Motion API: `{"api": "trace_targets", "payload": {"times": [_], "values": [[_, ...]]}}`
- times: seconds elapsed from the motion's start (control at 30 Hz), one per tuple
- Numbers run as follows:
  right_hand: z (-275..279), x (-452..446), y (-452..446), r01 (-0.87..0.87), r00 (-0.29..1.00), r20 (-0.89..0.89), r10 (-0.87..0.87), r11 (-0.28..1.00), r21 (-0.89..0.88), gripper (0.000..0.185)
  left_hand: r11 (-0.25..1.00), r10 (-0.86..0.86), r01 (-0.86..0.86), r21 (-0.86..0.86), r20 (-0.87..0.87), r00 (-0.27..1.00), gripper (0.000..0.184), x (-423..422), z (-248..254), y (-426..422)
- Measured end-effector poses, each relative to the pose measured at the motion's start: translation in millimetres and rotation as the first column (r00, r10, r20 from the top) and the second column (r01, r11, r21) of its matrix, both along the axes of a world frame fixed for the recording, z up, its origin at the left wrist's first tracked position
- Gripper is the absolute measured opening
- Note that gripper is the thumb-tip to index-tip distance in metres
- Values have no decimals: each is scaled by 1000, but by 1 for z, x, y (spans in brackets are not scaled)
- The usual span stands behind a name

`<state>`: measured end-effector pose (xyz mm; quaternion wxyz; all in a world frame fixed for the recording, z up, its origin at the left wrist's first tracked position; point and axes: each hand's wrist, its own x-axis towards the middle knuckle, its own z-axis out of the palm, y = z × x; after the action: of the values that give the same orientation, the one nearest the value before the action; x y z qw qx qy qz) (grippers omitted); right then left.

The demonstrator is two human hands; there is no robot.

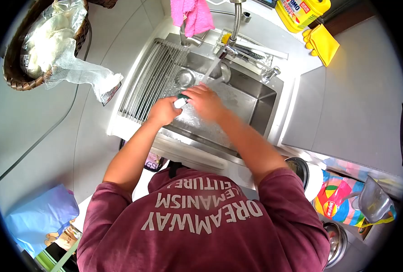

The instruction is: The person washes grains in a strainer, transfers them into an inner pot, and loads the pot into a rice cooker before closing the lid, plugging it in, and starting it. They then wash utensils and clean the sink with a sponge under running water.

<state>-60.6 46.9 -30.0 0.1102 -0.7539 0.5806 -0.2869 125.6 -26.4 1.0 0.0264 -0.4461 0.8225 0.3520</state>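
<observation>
Over the sink (219,131), my left hand (163,112) is closed round a small white and dark green object (179,103) whose kind I cannot make out. My right hand (206,103) meets it from the other side, fingers bent over the dark green end. Water pours from the faucet (228,51) just behind my right fingers. A round metal strainer (184,79) lies in the basin beyond the hands. Part of another rounded metal piece (225,72) shows behind the stream.
A roll-up drying rack (154,77) covers the sink's left side. A pink cloth (193,18) hangs behind it. Yellow gloves (323,44) and a yellow detergent bottle (299,13) are at the back right. A wicker basket (15,75) holding bagged items stands at the left.
</observation>
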Motion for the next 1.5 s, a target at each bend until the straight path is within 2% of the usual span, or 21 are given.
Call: {"api": "trace_targets", "payload": {"times": [0.07,0.17,0.2,0.3,0.4,0.5,0.53,0.63,0.67,0.73,0.77,0.8,0.9,0.93,1.0,1.03,1.13,1.23,1.27,1.4,1.5], "values": [[5,-31,1,-37,986,-160,45,998,54,31,960,-89,133,-247,182,979,31,-10,20,4],[20,-62,0,84,981,-195,-7,919,386,23,756,-225,211,-620,57,973,24,-29,3,-9],[21,-67,2,142,972,-225,-68,933,330,21,702,-202,199,-684,76,976,22,-43,3,-13],[22,-76,8,286,923,-310,-230,947,147,17,740,-211,210,-638,77,975,16,-97,-4,-12],[24,-82,17,340,866,-370,-337,938,-59,19,756,-381,257,-602,-87,920,22,-132,-5,-8],[27,-98,34,347,841,-378,-387,922,-171,22,806,-409,402,-434,82,909,33,-126,10,-27],[31,-101,40,363,826,-396,-402,916,-172,22,888,-260,301,-348,160,952,45,-127,7,-35],[28,-107,48,399,808,-373,-455,890,-223,25,830,-444,468,-302,149,883,50,-130,4,-37],[26,-109,47,401,810,-353,-469,881,-251,26,795,-456,432,-426,51,889,50,-126,12,-28],[24,-115,46,342,827,-355,-435,891,-298,28,892,-440,450,44,-142,887,50,-123,13,-44],[22,-116,49,311,838,-355,-415,897,-313,29,846,-392,446,290,-228,891,50,-116,12,-49],[23,-114,46,294,851,-336,-403,897,-331,30,820,-291,333,466,-162,943,52,-107,19,-55],[24,-104,32,273,886,-262,-384,886,-374,33,688,-264,287,666,-139,954,56,-92,18,-68],[22,-94,25,288,894,-224,-389,879,-380,34,725,-301,288,626,-87,949,50,-92,17,-70],[15,-76,13,297,917,-160,-364,894,-335,34,909,-395,401,111,-74,916,43,-83,6,-64],[10,-65,9,284,929,-144,-341,906,-314,34,890,-437,424,-170,-46,898,42,-77,1,-59],[2,-34,-1,241,953,-123,-276,940,-241,37,892,-364,407,-199,220,905,34,-75,53,-40],[-11,-39,-4,148,964,-189,-188,967,-206,41,919,-226,320,-229,360,905,37,-63,52,-41],[-24,-52,-7,162,968,-196,-159,987,0,42,913,-180,292,-285,360,915,36,-50,51,-44],[-21,-83,-10,200,943,-253,-217,975,-91,39,908,-80,247,-338,439,895,35,-22,63,-52],[13,-72,-16,452,840,-250,-481,876,-167,38,890,-40,243,-386,464,885,38,-11,73,-53]]}}
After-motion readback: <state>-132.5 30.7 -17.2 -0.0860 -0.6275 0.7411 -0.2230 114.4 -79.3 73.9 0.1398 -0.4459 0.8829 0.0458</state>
